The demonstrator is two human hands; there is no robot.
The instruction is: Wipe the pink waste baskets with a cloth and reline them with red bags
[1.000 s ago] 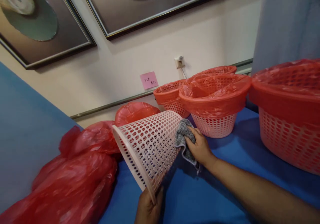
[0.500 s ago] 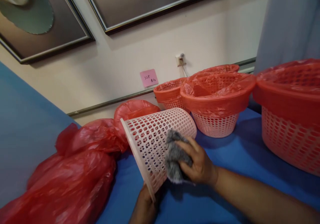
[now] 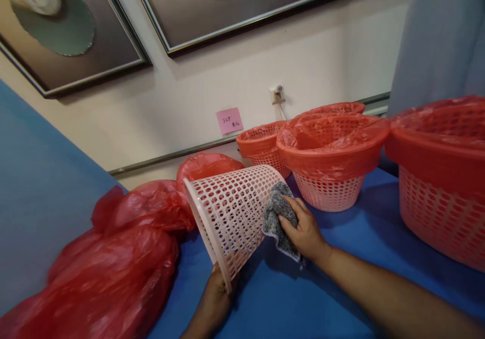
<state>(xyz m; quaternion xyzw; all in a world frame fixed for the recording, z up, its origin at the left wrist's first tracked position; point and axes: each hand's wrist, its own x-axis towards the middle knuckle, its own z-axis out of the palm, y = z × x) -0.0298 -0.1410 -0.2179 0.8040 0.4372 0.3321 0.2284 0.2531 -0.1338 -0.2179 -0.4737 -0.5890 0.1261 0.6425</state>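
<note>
Head camera view, looking down past two bare arms. The left hand is curled closely around the lower rim of a pale pink plastic basket, with some of its fingers hidden behind the rim. The right hand is bent in a loose grip, thumb and fingers pinching a bunched grey cloth that lies against the basket's side near its base; a corner of the cloth hangs below the fingers.

The basket is tipped on its side between the hands, above the left hand and to the left of the right hand. Its wide mouth faces left, and its wall is full of small holes. Whether it touches the blue table beneath the hands is hard to tell.

Just beyond the right hand stands an upright basket lined with red plastic. A larger lined basket is farther to that hand's right. To the left of the left hand lies a heap of crumpled red bags. Well beyond both hands, a pink note is on the wall.
</note>
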